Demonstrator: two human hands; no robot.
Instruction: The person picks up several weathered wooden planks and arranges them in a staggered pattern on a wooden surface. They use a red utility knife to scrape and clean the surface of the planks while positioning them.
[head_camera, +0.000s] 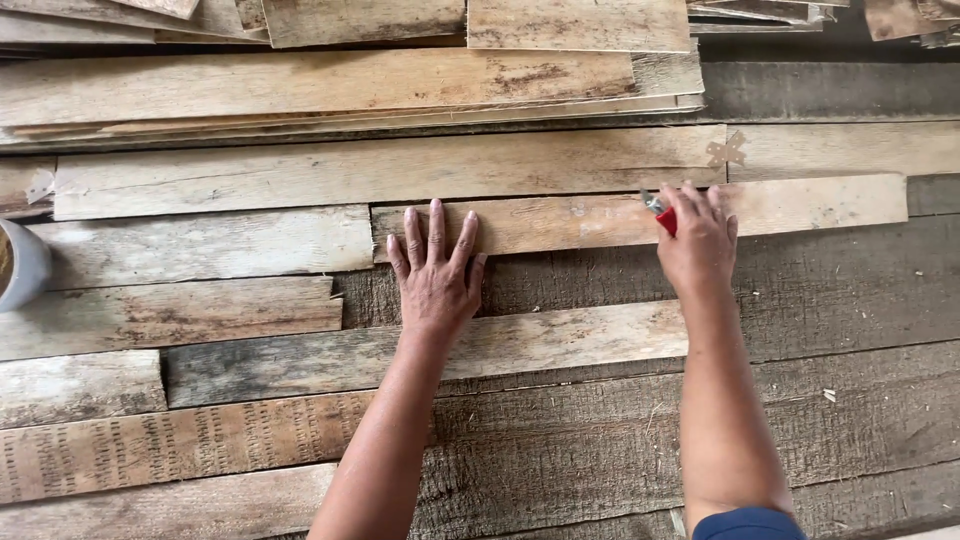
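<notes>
1. The surface fills the frame: dark weathered planks overlaid with pale thin wood strips, and a stack of such strips across the top
2. One pale strip runs from the centre to the right edge; both hands rest on it
3. Two forearms reach up from the bottom edge; one blue sleeve shows at lower right
4. The left hand lies flat at centre, fingers spread wide, pressing the strip's left end
5. The right hand, right of centre, is curled closed around one small red-handled tool
6. One grey container sits at the left edge
</notes>
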